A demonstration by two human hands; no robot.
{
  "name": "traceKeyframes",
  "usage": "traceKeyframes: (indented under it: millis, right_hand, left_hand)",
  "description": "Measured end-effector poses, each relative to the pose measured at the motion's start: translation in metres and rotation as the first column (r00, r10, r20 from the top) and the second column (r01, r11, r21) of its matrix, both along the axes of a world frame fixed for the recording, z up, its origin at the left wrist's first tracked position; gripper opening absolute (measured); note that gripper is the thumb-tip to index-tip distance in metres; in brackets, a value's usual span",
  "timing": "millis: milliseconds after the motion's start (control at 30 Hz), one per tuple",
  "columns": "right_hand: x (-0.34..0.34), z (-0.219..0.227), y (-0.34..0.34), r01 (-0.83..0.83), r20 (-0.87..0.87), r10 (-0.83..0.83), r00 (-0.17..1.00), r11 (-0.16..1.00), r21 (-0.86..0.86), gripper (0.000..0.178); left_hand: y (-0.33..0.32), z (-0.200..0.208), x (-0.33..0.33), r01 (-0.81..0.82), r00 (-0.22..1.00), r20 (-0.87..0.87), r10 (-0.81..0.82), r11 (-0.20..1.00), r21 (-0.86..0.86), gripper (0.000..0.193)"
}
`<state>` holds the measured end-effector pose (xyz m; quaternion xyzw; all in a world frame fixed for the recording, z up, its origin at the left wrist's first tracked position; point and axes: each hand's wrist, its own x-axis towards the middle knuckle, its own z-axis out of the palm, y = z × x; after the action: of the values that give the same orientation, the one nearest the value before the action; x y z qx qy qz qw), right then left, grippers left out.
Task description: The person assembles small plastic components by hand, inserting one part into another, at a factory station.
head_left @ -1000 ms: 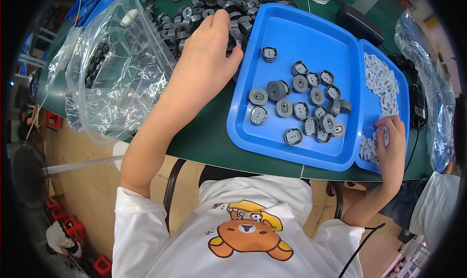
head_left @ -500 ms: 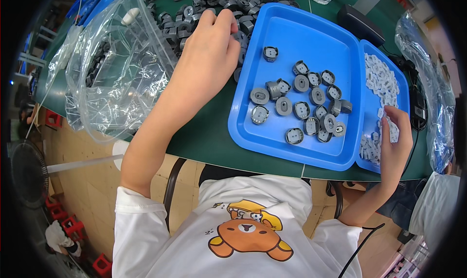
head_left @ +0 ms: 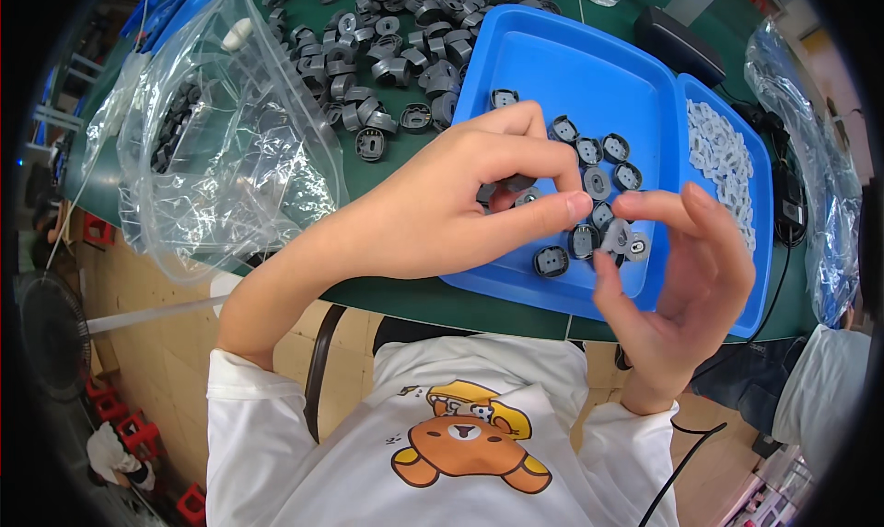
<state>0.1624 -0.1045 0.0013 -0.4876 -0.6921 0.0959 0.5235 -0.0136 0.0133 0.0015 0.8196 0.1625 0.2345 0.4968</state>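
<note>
My left hand (head_left: 479, 191) is over the left part of the blue tray (head_left: 564, 22), thumb and forefinger pinched together. What the pinch holds, if anything, is hidden. Close to its fingertips is my right hand (head_left: 686, 274), fingers curved and the thumb well apart from the forefinger; I make out nothing gripped there. Below the hands lie several round dark-grey plastic housings (head_left: 551, 261), some hollow side up and others showing a slotted face (head_left: 598, 183). Part of them is covered by my left hand. Small white plastic pieces (head_left: 718, 149) fill the narrower blue tray (head_left: 761, 186) at the right.
A heap of loose grey housings (head_left: 433, 29) spreads over the green table (head_left: 405, 297) behind the tray. Clear plastic bags (head_left: 230, 158) lie at the left. A black box (head_left: 681, 48) and cables stand at the back right, with another plastic bag (head_left: 810, 177) beyond.
My left hand has come from the grey heap rightward and nearer, over the tray. My right hand has left the white pieces and moved left, so both hands are now close together.
</note>
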Motion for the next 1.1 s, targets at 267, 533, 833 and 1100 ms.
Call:
traceKeyframes:
  millis: [267, 533, 833, 1100]
  right_hand:
    - [-0.005, -0.004, 0.013, -0.061, 0.132, 0.054, 0.990, 0.997, 0.045, 0.074]
    - [0.002, -0.001, 0.014, -0.131, 0.200, 0.108, 0.974, 0.986, 0.105, 0.072]
    - [-0.005, -0.004, 0.005, -0.053, 0.095, 0.044, 0.995, 0.993, 0.101, 0.064]
    - [-0.004, -0.001, 0.004, 0.004, 0.069, -0.009, 0.998, 0.997, 0.075, 0.054]
  left_hand:
    - [0.000, -0.003, 0.001, 0.047, 0.997, 0.067, -0.044, 0.998, -0.043, 0.010]
    - [0.001, -0.006, 0.003, 0.055, 0.994, 0.096, -0.045, 0.992, -0.110, 0.014]
    - [0.001, -0.008, 0.003, 0.139, 0.985, 0.121, -0.123, 0.980, -0.140, 0.020]
    - [-0.001, -0.007, 0.003, 0.115, 0.987, 0.127, -0.093, 0.979, -0.170, 0.016]
